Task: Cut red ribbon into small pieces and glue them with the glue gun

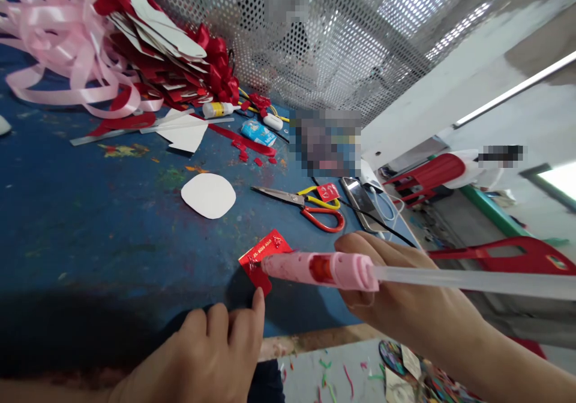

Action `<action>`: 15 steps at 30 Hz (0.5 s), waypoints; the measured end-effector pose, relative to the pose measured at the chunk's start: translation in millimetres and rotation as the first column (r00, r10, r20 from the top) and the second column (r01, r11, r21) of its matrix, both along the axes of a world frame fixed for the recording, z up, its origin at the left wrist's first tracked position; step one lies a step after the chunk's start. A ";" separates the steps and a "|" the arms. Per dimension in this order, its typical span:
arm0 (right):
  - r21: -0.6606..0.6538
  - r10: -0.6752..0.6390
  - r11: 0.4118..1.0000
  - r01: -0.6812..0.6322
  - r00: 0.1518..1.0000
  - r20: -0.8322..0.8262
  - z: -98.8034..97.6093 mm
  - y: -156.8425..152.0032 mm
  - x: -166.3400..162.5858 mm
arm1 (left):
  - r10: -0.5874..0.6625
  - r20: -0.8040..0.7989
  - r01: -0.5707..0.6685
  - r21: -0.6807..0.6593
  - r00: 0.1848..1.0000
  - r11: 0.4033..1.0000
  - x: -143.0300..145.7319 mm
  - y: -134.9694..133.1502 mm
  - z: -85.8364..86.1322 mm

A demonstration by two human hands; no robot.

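Observation:
My right hand point(391, 277) is wrapped round a pink glue gun point(297, 269); a long translucent glue stick point(472, 280) runs out of its back end. The gun's nozzle is over a small red ribbon piece point(265, 253) with gold lettering, and whether it touches is hard to see. My left hand point(216, 349) has its fingers curled, and the index fingertip presses the near end of that ribbon piece onto the table. Beyond it lie a white rounded paper cutout point(208, 195) and scissors point(299, 202) with yellow and red handles.
Pink ribbon point(67, 37) and a stack of red and white pieces point(157, 43) fill the back left of the blue table point(112, 241). A small glue bottle point(218, 110), a blue packet point(258, 132) and a phone point(362, 202) with cables lie farther back. Red chairs point(508, 254) stand at right.

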State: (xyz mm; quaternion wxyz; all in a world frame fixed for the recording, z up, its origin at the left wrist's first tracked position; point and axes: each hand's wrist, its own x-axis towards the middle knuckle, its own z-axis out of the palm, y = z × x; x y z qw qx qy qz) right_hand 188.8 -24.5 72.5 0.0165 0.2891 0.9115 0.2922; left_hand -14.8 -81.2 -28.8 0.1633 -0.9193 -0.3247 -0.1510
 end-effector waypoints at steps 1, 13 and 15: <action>-0.001 0.000 1.000 0.000 1.000 -0.002 0.1 0.2 -0.7 | -0.002 0.003 0.002 0.001 1.000 1.000 0.2 -0.3 0.0; 0.013 0.001 1.000 -0.001 1.000 -0.010 -2.5 2.0 -2.0 | 0.001 0.010 -0.001 -0.016 1.000 1.000 -0.1 -2.6 -0.9; 0.019 -0.001 1.000 0.001 1.000 -0.010 -2.1 3.0 -3.1 | 0.004 0.020 -0.004 -0.006 1.000 1.000 0.3 -3.1 -0.7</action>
